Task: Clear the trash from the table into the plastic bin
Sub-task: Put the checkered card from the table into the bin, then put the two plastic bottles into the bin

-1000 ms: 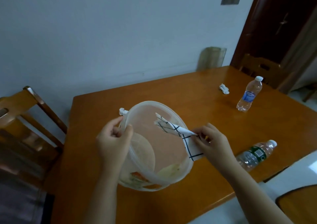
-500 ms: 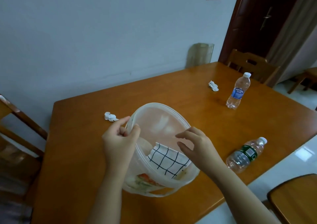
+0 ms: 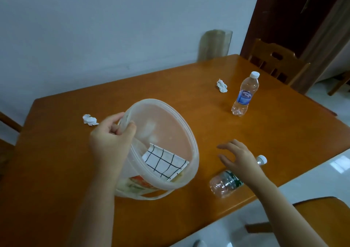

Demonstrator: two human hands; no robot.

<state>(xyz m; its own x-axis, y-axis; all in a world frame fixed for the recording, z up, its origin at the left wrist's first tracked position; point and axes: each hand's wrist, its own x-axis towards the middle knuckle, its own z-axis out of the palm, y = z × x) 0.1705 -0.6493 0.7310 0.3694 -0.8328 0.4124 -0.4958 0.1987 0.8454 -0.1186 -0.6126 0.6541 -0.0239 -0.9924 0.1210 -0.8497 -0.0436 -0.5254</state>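
We held the see-through round plastic bin (image 3: pixel 170 114) by its rim with our left hand (image 3: pixel 111 140), fingers curled tight on the edge. The bin was tilted toward us on the shiny orange-brown wooden table (image 3: pixel 189 87). Inside it lay a white paper piece with black grid lines (image 3: pixel 163 160), next to some other scraps we could not make out. Our right hand (image 3: pixel 239 158) was spread out, holding nothing, just above a clear plastic bottle with a green label (image 3: pixel 227 183) lying on its side near the table edge. A clear bottle with a blue label (image 3: pixel 245 94) stood farther off. One crumpled white tissue (image 3: pixel 222 85) lay near it, and another crumpled white tissue (image 3: pixel 89 119) lay just beside our left hand
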